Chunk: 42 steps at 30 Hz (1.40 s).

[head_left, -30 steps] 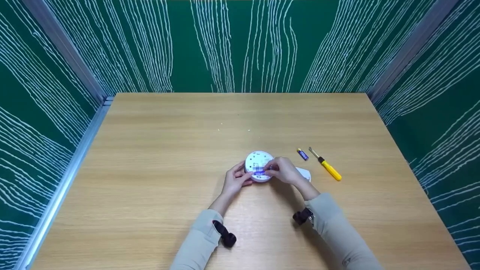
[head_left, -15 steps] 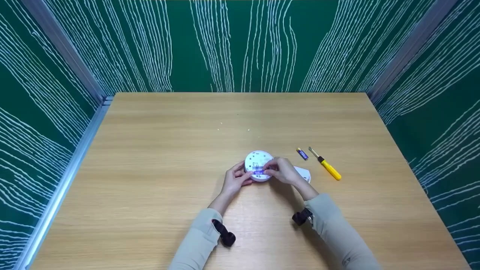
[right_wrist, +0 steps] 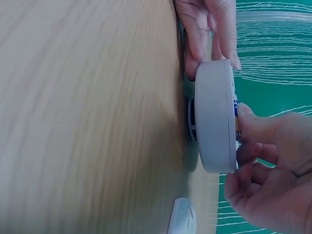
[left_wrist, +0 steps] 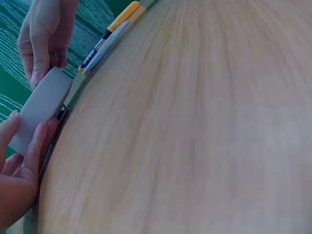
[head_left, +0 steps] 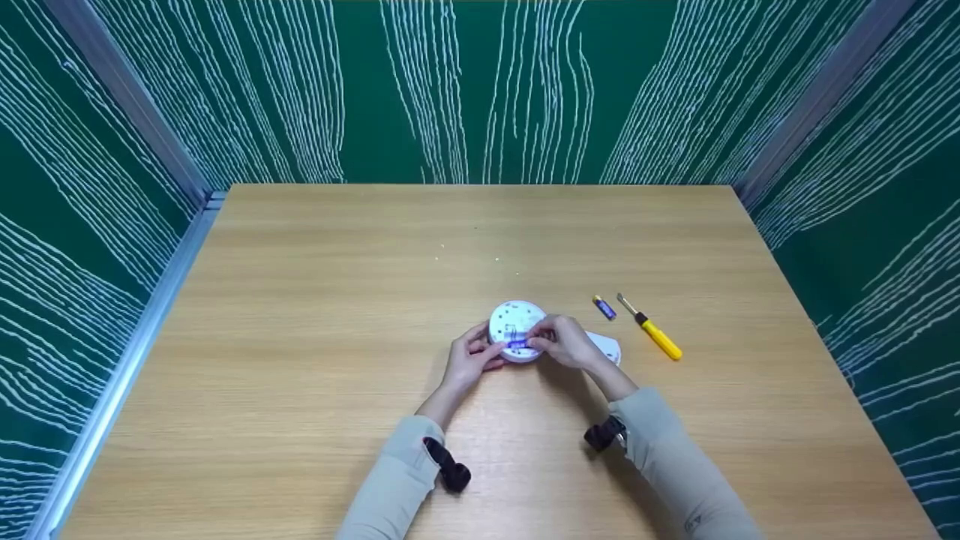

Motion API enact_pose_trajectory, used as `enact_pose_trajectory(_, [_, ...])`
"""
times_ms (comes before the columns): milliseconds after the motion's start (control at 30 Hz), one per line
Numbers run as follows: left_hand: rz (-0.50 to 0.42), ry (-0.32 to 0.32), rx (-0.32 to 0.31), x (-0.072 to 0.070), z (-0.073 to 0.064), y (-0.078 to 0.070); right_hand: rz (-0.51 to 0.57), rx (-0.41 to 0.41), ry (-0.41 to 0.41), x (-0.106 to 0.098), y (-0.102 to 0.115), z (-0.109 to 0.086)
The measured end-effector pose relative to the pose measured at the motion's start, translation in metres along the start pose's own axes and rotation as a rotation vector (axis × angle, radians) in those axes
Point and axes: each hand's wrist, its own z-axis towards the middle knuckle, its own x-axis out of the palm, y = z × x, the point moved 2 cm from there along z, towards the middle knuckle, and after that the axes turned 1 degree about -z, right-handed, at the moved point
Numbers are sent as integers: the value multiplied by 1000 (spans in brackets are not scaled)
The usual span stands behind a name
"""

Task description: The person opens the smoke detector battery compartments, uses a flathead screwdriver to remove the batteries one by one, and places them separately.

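Observation:
A round white device (head_left: 510,311) with small holes and an uncovered battery bay faces up. My left hand (head_left: 469,360) grips its left edge, thumb on top and fingers beneath, as the left wrist view also shows at its pale side wall (left_wrist: 41,109). In the bay lies a blue and orange battery (right_wrist: 237,114). My right hand (head_left: 566,341) pinches at that battery, its thumb (right_wrist: 256,126) on the orange end and other fingers curled at the device's edge. A dark ring-like part (right_wrist: 191,119) shows under the device, on the side facing the table.
Right of the device, a flat white cover piece (head_left: 607,346) lies partly behind my right hand. Beyond it are a loose blue and yellow battery (head_left: 604,307) and a yellow-handled screwdriver (head_left: 660,337). Tiny white specks dot the wooden table (head_left: 337,262); green walls surround it.

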Motion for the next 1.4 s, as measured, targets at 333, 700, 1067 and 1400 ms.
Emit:
enact_pose_trajectory(333, [12,-5,-5,-1,1,3,-2,1,30,-1,-3,-1])
enact_pose_trajectory(700, [-6,8,4,-2,1,4,18,-35,25,-4,-4,-3])
enact_pose_trajectory(1067, [-3,-8,-17,-2,2,4,55,21,14,-7,-4,-7])
enact_pose_trajectory(1400, [-6,1,-3,-2,2,3,60,75,-88,-16,-10,-16])
